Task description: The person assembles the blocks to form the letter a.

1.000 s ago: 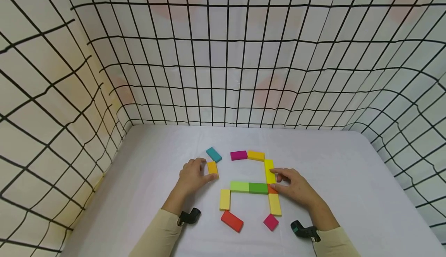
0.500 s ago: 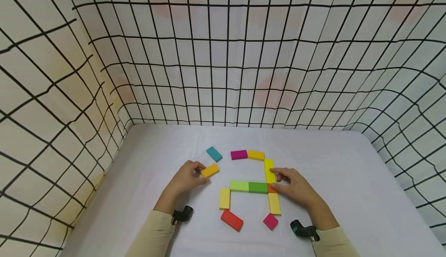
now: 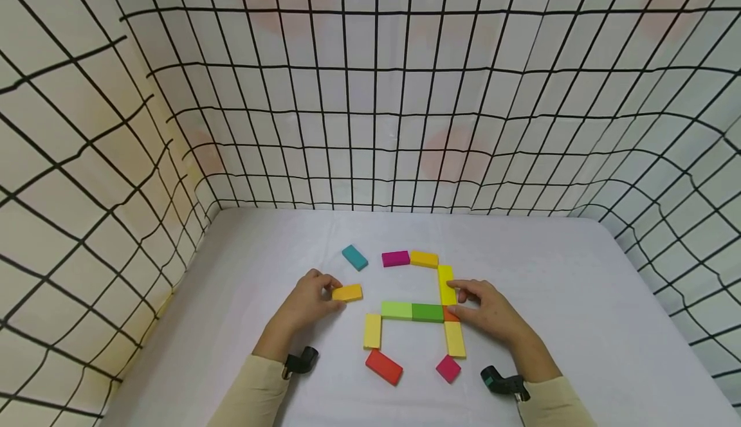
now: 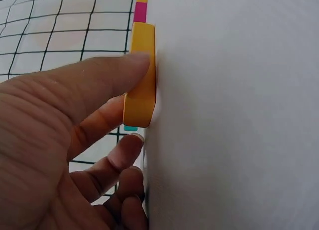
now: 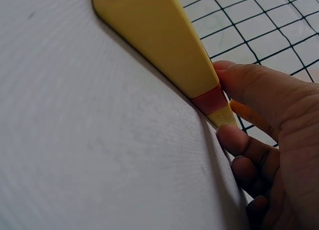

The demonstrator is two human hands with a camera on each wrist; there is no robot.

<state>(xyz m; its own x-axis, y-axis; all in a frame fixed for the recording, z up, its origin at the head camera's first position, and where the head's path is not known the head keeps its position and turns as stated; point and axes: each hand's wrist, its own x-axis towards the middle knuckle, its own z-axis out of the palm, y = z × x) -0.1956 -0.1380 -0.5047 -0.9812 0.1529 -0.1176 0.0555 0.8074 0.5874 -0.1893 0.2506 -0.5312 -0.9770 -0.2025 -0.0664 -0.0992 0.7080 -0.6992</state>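
Note:
In the head view, my left hand (image 3: 305, 299) pinches an orange-yellow wooden block (image 3: 348, 292) by its left end. The left wrist view shows the thumb lying across the face of this block (image 4: 143, 40), with the other fingers behind and below. My right hand (image 3: 492, 312) rests beside the right column of blocks. Its index fingertip is at a bright yellow block (image 3: 445, 275), and its thumb is at a small orange-red block (image 3: 449, 317), partly covering it. A pale yellow block (image 3: 455, 341) continues the column; it looms large in the right wrist view.
Two green blocks (image 3: 427, 313) run left from the column. A magenta block (image 3: 395, 258) and a yellow-orange block (image 3: 424, 259) meet at the top. Around them lie a teal block (image 3: 355, 257), pale yellow block (image 3: 373, 332), red block (image 3: 384, 368) and crimson block (image 3: 448, 369). Black netting (image 3: 376, 114) surrounds the table.
My left hand has moved left and turned the orange-yellow block from upright to lying lengthwise, just above the left green block's level. The right hand has stayed in place.

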